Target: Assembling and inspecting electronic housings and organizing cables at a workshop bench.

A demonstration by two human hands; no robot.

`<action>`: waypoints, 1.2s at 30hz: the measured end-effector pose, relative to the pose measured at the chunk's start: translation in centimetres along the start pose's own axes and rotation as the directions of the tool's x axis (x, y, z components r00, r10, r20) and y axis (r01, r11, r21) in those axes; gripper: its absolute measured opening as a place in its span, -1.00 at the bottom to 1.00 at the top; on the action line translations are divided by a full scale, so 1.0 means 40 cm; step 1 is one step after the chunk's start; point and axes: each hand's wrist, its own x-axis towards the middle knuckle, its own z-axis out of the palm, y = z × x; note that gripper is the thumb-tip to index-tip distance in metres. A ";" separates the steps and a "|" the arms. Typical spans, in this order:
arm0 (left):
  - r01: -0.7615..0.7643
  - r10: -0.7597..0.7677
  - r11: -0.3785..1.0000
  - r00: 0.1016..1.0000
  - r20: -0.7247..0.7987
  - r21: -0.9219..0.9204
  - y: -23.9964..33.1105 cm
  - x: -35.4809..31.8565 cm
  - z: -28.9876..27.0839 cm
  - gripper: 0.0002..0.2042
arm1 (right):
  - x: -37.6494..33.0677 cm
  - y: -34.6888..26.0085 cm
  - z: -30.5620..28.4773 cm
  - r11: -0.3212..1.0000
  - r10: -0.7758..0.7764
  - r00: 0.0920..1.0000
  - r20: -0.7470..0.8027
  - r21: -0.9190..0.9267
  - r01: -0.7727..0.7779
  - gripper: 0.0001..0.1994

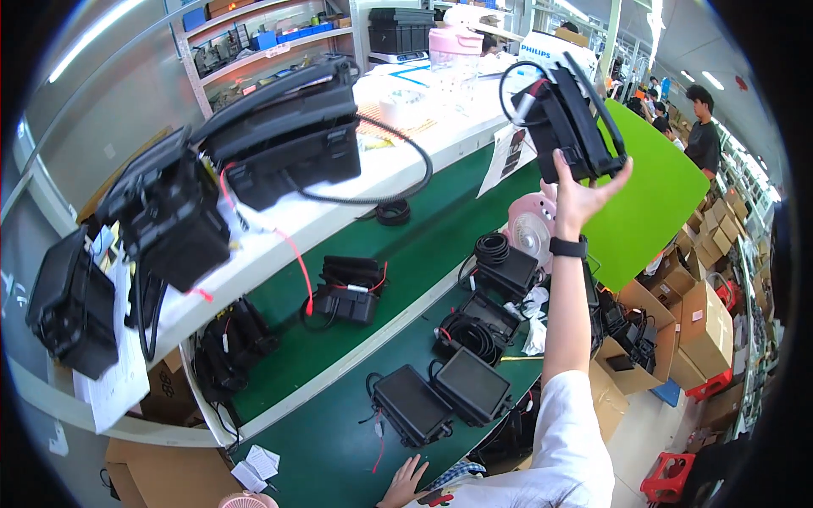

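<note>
My right hand (583, 193) is raised at the upper right and grips a black plastic box (559, 127) from below. A black cable loops off the box's left side, with a white tag and a bit of red wire near it. Low in the view, my left hand (405, 483) rests at the near edge of the green bench (326, 453), fingers stretched out, holding nothing. Just beyond it lie two closed black boxes, one on the left (412, 405) with a red wire and one on the right (472, 385).
Several black cases (292, 144) crowd the white upper shelf (279, 245). Below, more boxes and a coiled black cable (470, 337) sit on the bench. A pink fan (532, 222) stands by a bright green panel (648, 195). Cardboard cartons (707, 326) and a red stool (669, 477) are at right.
</note>
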 end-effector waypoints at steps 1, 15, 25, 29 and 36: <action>0.001 0.000 0.991 1.000 -0.003 0.136 -0.017 -0.001 0.018 -0.28 | 0.019 0.006 0.031 1.000 -0.013 1.000 0.004 -0.003 0.013 0.10; -0.313 0.090 -0.165 0.940 0.331 0.935 -0.108 -0.047 0.275 -0.48 | 0.113 0.185 0.354 0.901 -0.088 0.930 0.358 -0.369 0.227 0.07; 0.035 -0.063 0.912 0.996 0.057 0.409 0.045 -0.014 0.000 -0.47 | 0.088 0.275 0.319 0.929 -0.157 0.824 0.544 -0.201 0.310 0.07; 0.070 -0.067 0.976 0.998 -0.020 0.207 0.093 0.008 -0.088 -0.33 | 0.023 0.242 0.270 0.995 0.083 0.906 0.415 -0.079 -0.055 -0.08; 0.110 -0.112 0.993 0.993 -0.041 -0.050 0.109 -0.025 -0.155 -0.36 | -0.118 0.029 0.130 0.977 0.108 0.917 0.383 0.129 -0.168 -0.58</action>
